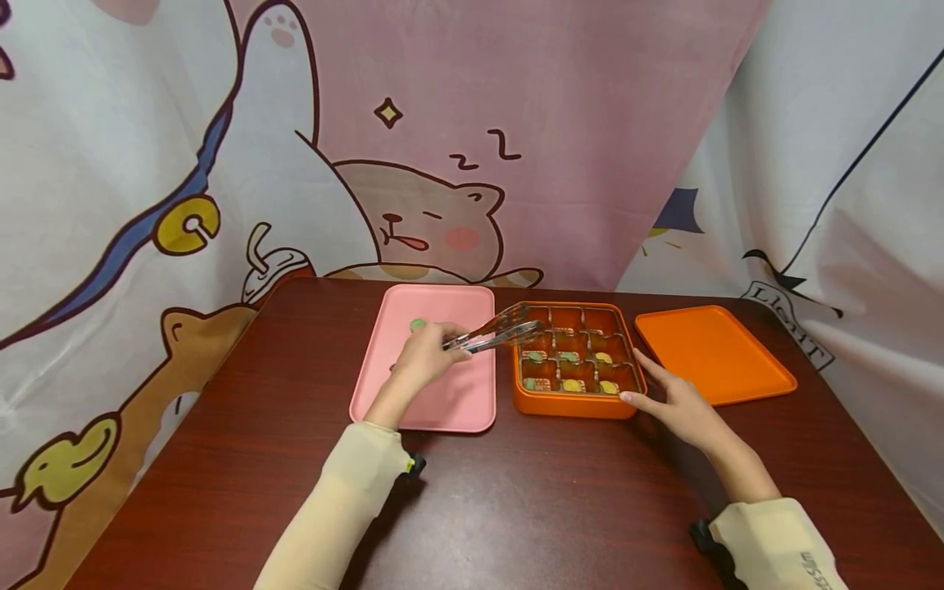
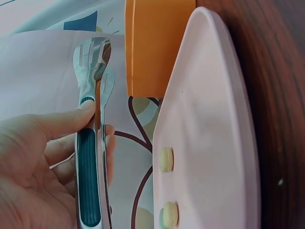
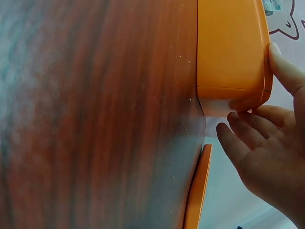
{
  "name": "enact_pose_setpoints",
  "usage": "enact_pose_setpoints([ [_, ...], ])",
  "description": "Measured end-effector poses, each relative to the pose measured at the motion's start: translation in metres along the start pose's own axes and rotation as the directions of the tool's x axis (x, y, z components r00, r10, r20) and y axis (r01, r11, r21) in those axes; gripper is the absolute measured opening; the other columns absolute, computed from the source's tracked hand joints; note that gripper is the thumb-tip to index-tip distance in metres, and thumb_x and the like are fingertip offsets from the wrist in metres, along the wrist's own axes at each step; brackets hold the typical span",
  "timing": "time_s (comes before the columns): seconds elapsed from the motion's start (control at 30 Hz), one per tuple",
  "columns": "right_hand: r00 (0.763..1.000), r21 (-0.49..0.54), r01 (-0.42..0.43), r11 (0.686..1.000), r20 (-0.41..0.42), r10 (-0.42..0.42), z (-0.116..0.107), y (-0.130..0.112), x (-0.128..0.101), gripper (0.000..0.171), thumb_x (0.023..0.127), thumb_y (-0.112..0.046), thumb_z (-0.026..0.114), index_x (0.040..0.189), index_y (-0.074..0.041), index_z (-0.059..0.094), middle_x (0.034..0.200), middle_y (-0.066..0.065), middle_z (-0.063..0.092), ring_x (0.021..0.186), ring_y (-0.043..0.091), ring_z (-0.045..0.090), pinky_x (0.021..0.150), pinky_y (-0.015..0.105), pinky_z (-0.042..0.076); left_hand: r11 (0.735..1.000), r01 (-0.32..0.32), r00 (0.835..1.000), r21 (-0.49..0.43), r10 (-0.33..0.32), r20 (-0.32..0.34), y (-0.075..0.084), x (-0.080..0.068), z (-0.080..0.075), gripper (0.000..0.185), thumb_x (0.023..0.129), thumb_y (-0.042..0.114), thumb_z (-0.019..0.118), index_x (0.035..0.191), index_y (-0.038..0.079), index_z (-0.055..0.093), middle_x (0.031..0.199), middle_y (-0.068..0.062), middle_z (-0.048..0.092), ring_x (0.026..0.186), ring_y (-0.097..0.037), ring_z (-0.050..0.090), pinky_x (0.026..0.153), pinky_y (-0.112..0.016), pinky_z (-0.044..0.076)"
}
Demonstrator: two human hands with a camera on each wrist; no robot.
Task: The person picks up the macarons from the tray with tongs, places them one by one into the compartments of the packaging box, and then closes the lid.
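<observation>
Head view: our left hand (image 1: 425, 358) curls round the tongs (image 1: 509, 334), pointing right from it, pink tray (image 1: 460, 406) below; our right hand (image 1: 682, 410), fingers loosely spread, touches the orange box (image 1: 571, 405) left of it.

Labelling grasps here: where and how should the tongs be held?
I'd hold the tongs by the dark-inlaid handle, coming from the pink tray side, squeezing across both arms. They're long and narrow, the slotted head points toward the orange box, and the tips stand apart, so squeezing likely closes them.
</observation>
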State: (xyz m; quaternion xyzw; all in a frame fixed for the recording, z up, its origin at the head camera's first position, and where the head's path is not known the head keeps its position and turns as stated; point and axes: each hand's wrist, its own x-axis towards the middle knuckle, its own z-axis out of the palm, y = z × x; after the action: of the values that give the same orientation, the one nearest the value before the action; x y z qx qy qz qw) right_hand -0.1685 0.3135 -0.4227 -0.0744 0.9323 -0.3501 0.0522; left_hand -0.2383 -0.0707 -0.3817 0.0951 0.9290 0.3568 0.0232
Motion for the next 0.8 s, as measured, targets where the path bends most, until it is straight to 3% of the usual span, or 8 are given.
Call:
enact_pose_setpoints([
  [0.33,1.000,0.014,-0.003,1.000,0.007,0.003,0.000,0.000,0.000,0.089,0.095,-0.043,0.065,0.161,-0.014,0.013,0.157,0.035,0.024,0.141,0.058,0.027,0.105,0.074,0.027,0.999,-0.048,0.998,0.005,0.048,-0.036,-0.010,-0.003,-0.012,0.034,0.084,0.020,0.079,0.117,0.013,0.074,0.112,-0.006,0.075,0.102,-0.024,0.066,0.091,-0.043,0.051],
  [0.8,1.000,0.009,0.002,1.000,0.009,-0.003,0.000,0.000,-0.001,0.089,0.096,-0.043,0.064,0.161,-0.013,0.012,0.157,0.036,0.024,0.141,0.058,0.027,0.105,0.074,0.027,1.000,-0.008,0.999,0.026,0.009,-0.045,-0.021,-0.007,-0.026,0.035,0.087,0.021,0.077,0.120,0.011,0.072,0.115,-0.009,0.074,0.102,-0.025,0.067,0.089,-0.044,0.051],
])
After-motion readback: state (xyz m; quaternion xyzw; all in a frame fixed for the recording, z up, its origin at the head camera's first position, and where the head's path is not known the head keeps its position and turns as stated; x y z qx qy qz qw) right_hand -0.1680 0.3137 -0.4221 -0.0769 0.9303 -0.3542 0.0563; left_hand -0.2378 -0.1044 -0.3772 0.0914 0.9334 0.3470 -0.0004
